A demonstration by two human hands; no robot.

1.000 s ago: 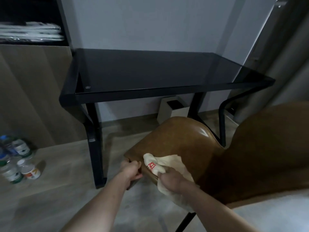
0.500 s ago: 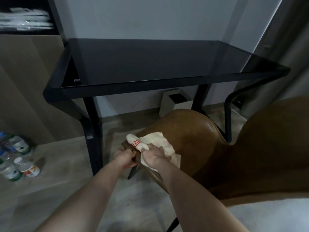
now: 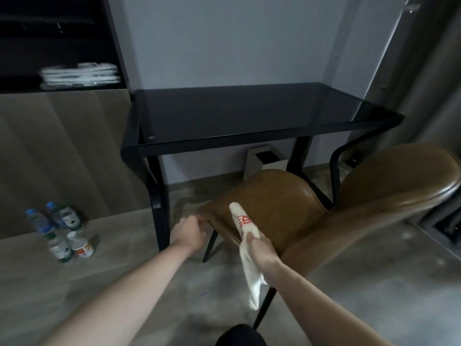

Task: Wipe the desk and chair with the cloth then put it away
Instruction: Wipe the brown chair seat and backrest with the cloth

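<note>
While left hand (image 3: 187, 233) grips chair (image 3: 277, 196) — right hand (image 3: 259, 245) holds cloth (image 3: 245, 222).

White cloth (image 3: 245, 224) with red print is draped over the front edge of the brown leather chair (image 3: 279, 206), set before the black glass-topped desk (image 3: 249, 116).

Plastic bottles (image 3: 58, 229) clustered on floor (left); folded white stack (image 3: 81, 73) on shelf; bin (image 3: 265, 161) against wall.
</note>
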